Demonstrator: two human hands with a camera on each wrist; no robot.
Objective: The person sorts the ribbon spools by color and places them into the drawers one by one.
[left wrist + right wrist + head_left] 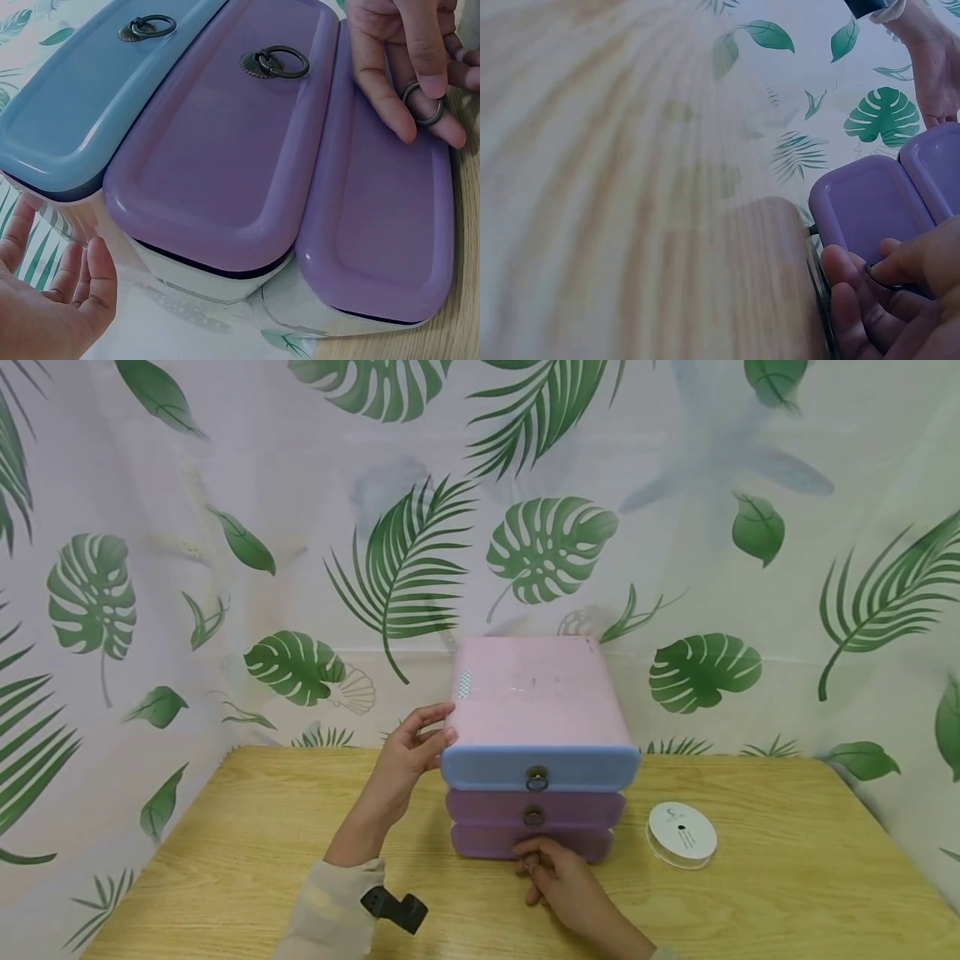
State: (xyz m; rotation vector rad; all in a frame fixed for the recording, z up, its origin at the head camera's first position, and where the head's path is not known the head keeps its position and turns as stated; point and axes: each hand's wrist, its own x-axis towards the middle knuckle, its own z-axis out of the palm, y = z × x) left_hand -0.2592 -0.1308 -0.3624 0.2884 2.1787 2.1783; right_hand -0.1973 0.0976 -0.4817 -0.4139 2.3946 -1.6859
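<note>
A small three-drawer cabinet with a pink top (536,693) stands on the table. Its upper drawer (487,768) is blue, the middle drawer (480,808) and bottom drawer (382,217) are purple, and all three look pushed in. My left hand (408,752) rests its fingers against the cabinet's left side near the top. Down at the bottom drawer, my right hand (562,881) pinches the drawer's metal ring pull (422,105), with thumb and fingers around it. Similar ring pulls hang from the blue drawer and the middle one (285,61).
To the right of the cabinet, a white ribbon spool (681,835) lies flat on the wooden table (247,827). A leaf-patterned cloth (420,443) hangs close behind the cabinet. A black strap (393,908) is around my left sleeve.
</note>
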